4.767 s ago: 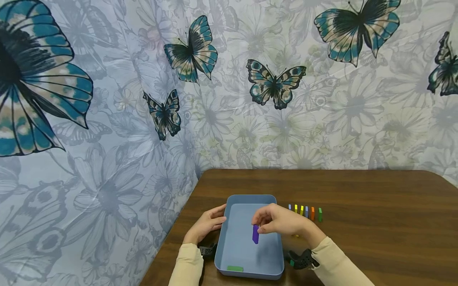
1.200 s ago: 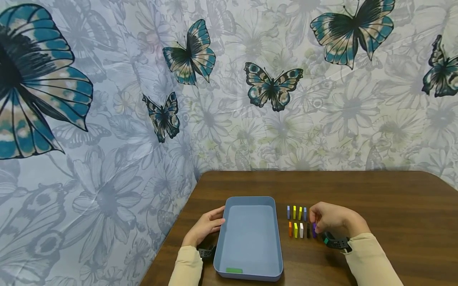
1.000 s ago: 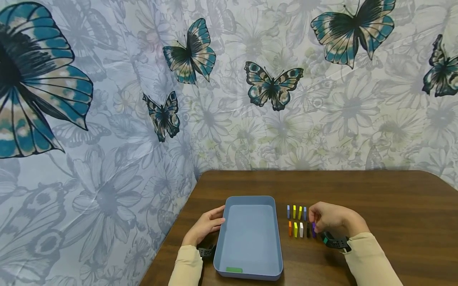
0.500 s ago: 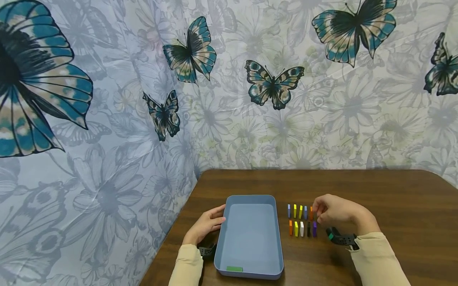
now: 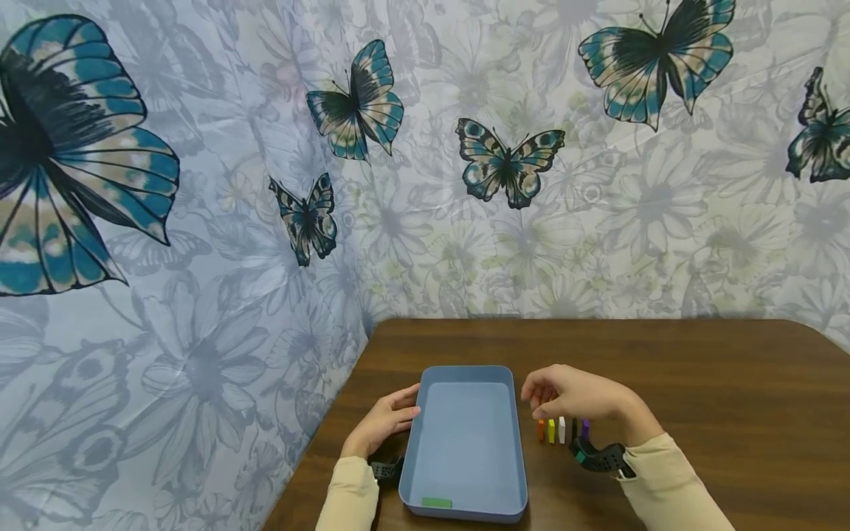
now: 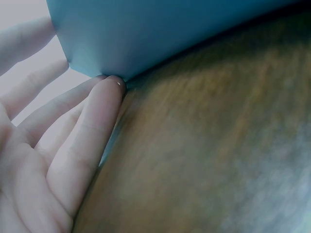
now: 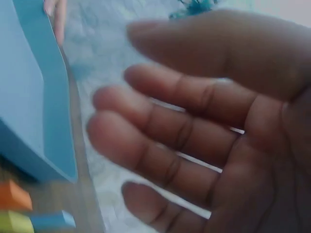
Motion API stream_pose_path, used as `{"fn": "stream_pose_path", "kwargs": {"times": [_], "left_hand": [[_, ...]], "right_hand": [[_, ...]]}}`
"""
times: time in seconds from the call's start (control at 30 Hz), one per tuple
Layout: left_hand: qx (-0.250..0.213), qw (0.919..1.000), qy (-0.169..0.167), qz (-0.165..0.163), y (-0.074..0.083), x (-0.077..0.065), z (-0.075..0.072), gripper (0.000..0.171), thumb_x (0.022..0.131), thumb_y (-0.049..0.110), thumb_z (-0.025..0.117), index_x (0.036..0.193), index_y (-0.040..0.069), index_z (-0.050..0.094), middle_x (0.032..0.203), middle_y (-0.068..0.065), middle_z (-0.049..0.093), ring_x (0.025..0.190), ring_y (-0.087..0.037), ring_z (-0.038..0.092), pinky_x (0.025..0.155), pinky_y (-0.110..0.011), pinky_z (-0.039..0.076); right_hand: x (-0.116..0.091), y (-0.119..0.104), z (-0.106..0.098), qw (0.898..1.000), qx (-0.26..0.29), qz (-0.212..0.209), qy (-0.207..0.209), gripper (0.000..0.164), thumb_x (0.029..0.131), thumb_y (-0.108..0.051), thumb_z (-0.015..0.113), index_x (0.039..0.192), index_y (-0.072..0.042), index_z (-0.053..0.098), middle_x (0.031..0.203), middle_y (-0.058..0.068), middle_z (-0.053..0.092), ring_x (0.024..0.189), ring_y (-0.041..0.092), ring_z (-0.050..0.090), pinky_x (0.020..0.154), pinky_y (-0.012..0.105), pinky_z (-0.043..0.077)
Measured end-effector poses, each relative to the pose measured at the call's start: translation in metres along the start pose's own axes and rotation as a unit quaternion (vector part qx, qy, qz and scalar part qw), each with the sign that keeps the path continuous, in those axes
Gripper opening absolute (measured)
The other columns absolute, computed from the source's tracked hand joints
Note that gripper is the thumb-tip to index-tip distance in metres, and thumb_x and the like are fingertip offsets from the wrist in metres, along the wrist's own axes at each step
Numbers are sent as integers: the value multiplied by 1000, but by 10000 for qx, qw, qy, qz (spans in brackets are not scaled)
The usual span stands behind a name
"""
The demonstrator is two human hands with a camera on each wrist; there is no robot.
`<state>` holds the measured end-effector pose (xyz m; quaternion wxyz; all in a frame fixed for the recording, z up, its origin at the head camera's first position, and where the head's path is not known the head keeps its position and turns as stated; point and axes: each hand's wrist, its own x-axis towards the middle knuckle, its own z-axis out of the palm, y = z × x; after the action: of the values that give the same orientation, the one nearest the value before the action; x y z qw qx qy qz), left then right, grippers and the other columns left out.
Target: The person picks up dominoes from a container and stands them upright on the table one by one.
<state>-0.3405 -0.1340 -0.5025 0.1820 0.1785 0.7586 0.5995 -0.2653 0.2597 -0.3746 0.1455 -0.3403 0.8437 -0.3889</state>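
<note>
My left hand (image 5: 384,426) rests its fingertips against the left wall of the blue tray (image 5: 409,442), its fingers fairly straight; the left wrist view shows the same contact. Just right of the tray, my right hand (image 5: 578,394) hovers with loosely bent fingers and nothing between them. Below it stands a row of small blocks: orange (image 5: 541,430), yellow (image 5: 551,431), white (image 5: 561,430), black (image 5: 574,428) and purple (image 5: 586,428). The right hand hides the row behind, though a blue block (image 7: 52,221) shows in the right wrist view. One green block (image 5: 436,502) lies in the tray's near end.
Everything stands on a brown wooden table (image 5: 717,398). A butterfly-printed cloth or wall covering (image 5: 425,184) rises behind it and along the left. Dark wrist straps (image 5: 600,456) sit on both wrists.
The right hand carried the purple block from above the tray to the front row's right end and released it. It touched the orange block behind, then moved left. The left hand stayed.
</note>
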Motion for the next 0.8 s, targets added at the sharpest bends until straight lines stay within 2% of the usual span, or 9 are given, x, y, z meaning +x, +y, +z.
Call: {"fn": "stream_pose_path", "kwargs": {"times": [0.17,0.37,0.63,0.8], "left_hand": [[-40,10000,24,-1,-1,0,1,66,101,30,62,158,14,33,156,-24,39,134,-36,53,108,-46,48],[3,10000,20,18,1,-1,1,66,101,28,61,158,13,32,155,-25,39,135,-38,52,109,-47,48],[-6,10000,68,-13,1,0,1,64,101,26,61,158,13,33,154,-26,40,135,-39,51,109,-49,47],[-30,10000,69,-57,2,2,0,63,102,24,61,158,12,33,154,-27,40,135,-39,52,108,-49,48]], "right_hand": [[20,-9,13,9982,336,-305,-401,14,94,-14,70,107,-11,65,94,3,66,84,13,63,74,26,56],[44,-18,25,9941,289,-593,-859,18,93,-13,71,109,-10,66,98,12,67,87,8,62,79,25,56],[71,-22,50,9898,173,-310,-1379,20,90,-3,71,109,-10,69,98,5,69,85,3,62,78,20,55],[83,-25,61,9865,175,-148,-1620,22,90,1,70,110,-4,69,96,8,70,82,3,62,74,19,54]]}}
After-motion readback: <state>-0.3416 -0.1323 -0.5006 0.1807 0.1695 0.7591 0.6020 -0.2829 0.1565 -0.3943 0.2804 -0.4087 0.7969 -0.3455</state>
